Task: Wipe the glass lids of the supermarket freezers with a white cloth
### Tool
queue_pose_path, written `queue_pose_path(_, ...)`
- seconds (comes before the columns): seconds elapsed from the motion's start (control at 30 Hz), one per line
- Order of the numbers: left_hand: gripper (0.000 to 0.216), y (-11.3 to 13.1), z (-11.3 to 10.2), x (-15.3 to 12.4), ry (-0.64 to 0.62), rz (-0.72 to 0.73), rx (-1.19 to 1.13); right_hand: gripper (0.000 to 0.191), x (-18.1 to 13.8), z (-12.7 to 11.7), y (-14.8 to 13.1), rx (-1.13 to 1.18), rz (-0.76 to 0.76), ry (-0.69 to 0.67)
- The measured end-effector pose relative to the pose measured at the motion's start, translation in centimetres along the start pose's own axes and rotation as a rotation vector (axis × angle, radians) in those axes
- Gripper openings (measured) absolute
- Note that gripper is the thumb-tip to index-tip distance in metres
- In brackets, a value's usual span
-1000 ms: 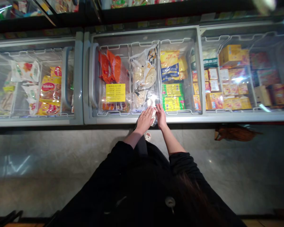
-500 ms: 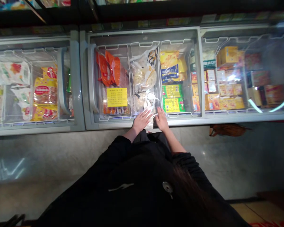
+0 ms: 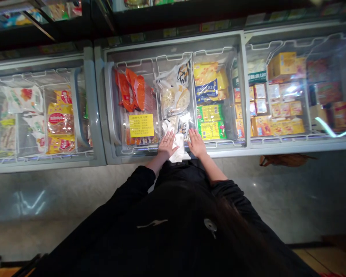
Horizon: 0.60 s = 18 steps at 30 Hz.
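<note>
My left hand point(image 3: 167, 144) lies flat with its fingers stretched out, on a crumpled white tissue point(image 3: 178, 148) at the front edge of the freezer lid. Some of the tissue shows beyond the fingertips and more of it beside the thumb. To the right, my right hand point(image 3: 197, 144) rests on the clear lid with its fingers extended and nothing in it. Beneath the lid, just past both hands, are clear bags of pale food point(image 3: 174, 98) with black lettering.
A yellow notice point(image 3: 141, 125) and orange bags point(image 3: 130, 89) are left of my hands. Yellow and blue bags point(image 3: 206, 90) and green packs point(image 3: 210, 122) lie to the right. Further freezers hold bagged food point(image 3: 60, 119) and small boxes point(image 3: 284, 109). A brown object point(image 3: 286, 159) sits on the floor.
My left hand has shifted slightly left, and more of the white tissue now shows at its right. My right hand stays flat on the lid. The view has tilted a little.
</note>
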<state>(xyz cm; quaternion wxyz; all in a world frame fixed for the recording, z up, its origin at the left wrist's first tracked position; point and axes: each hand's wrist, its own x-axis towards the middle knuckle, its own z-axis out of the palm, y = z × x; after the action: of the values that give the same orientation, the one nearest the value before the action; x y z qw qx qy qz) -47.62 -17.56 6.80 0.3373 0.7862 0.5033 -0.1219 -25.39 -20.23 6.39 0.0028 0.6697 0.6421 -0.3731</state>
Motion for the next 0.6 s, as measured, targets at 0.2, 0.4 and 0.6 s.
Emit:
queue_pose_path(0.2,0.075,1.6,-1.2,4.0,-0.005,0.103,0.003,0.072,1.6,-0.6,-0.4,-0.030,-0.040,-0.039)
queue_pose_path(0.4,0.074,-1.8,-4.1,4.9,0.104,-0.041,0.002,0.073,2.3,-1.1,-1.1,-0.036,-0.024,-0.050)
queue_pose_path(0.6,0.073,0.3,-1.9,3.1,0.071,0.011,-0.017,0.072,3.0,-2.1,-3.5,-0.045,-0.013,-0.003)
